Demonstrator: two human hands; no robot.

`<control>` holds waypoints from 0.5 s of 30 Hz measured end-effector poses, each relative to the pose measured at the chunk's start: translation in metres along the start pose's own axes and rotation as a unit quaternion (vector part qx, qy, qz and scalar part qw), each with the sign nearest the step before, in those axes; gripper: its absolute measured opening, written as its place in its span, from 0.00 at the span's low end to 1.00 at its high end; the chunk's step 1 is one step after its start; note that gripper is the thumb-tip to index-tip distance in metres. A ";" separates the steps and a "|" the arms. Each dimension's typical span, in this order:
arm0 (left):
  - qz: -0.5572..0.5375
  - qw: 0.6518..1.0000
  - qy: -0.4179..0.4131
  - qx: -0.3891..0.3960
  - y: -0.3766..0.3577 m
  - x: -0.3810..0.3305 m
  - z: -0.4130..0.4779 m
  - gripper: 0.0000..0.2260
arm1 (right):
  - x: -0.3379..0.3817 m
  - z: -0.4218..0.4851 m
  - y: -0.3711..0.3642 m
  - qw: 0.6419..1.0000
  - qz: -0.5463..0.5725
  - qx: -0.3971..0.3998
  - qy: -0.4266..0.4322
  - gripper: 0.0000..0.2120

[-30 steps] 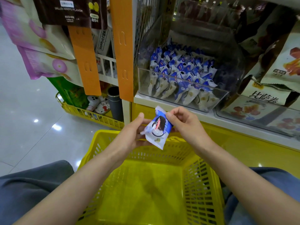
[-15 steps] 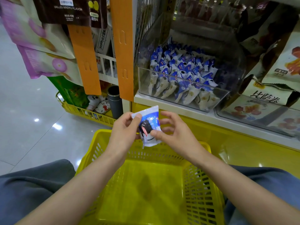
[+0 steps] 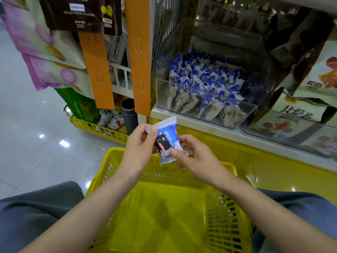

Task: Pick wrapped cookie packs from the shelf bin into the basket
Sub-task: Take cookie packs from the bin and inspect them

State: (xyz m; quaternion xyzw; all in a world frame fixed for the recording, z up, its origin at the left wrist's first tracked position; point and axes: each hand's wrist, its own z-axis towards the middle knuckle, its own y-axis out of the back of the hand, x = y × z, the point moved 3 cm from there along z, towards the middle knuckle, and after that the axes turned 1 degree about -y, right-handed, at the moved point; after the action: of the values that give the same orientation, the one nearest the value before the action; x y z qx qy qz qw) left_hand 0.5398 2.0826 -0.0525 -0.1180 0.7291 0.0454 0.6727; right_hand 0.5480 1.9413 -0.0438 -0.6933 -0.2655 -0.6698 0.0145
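I have turned the pack (image 3: 167,141) since a second ago: it was tilted, and now it stands nearly straight up, its cookie picture facing me. My left hand (image 3: 139,148) pinches its top corner at 10 o'clock and my right hand (image 3: 196,157) clamps its bottom edge at 4 o'clock, so both grips are closed on it. It hangs over the far rim of the basket (image 3: 226,207), not yet dropped. The basket looks bare inside. The bin (image 3: 206,114) at 1 o'clock holds many more packs.
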 end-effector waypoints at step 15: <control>-0.051 0.998 -0.025 0.012 0.015 -0.035 0.021 0.09 | 0.088 0.077 0.073 0.954 -0.188 -0.196 0.129 0.07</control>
State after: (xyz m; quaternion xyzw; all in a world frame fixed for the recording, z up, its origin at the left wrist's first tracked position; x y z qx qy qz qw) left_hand 0.5591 2.1059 -0.0209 -0.1456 0.7057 0.0049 0.6933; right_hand 0.6440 1.9387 0.0556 -0.5278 -0.2507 -0.7830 -0.2134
